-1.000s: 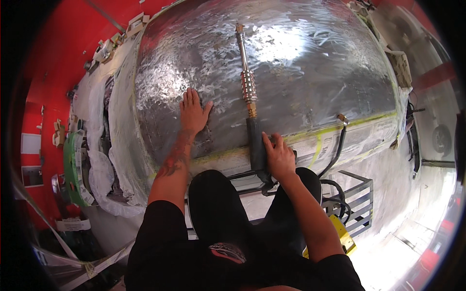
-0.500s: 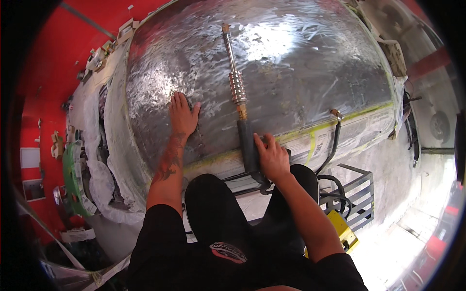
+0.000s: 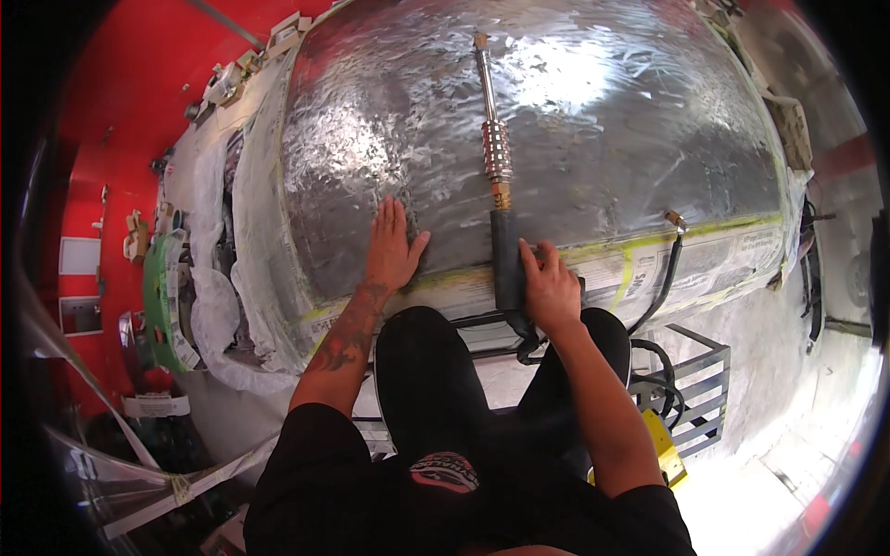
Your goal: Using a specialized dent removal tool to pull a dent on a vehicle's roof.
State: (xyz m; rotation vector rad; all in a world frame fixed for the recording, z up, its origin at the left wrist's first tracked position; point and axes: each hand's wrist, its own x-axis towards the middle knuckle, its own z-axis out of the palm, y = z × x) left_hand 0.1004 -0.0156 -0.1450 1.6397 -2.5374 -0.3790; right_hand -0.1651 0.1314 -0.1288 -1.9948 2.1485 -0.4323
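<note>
My left hand (image 3: 394, 246) lies flat on a bare, scuffed metal car panel (image 3: 630, 176), fingers together and thumb apart. A slide hammer (image 3: 505, 259) lies on the panel between my hands, its black handle toward me. Its knobbly chrome weight (image 3: 497, 153) sits on a shiny shaft, and the coppery tip (image 3: 481, 42) points away from me. Beside the handle rests my right hand (image 3: 553, 292), fingers loosely bent and apart, the index fingertip close to the handle. Whether it touches the handle is hard to tell.
Yellow tape and newspaper (image 3: 742, 246) cover the panel's near edge. A black cable (image 3: 669, 278) with a coppery end rests there on the right. Below stand a grey slatted metal frame (image 3: 700, 385) and a yellow box (image 3: 666, 445). Plastic sheeting (image 3: 209, 306) hangs at left.
The view has shifted, so the panel and tool appear farther right. My left hand has slid nearer to me along the panel. My right hand stays beside the handle.
</note>
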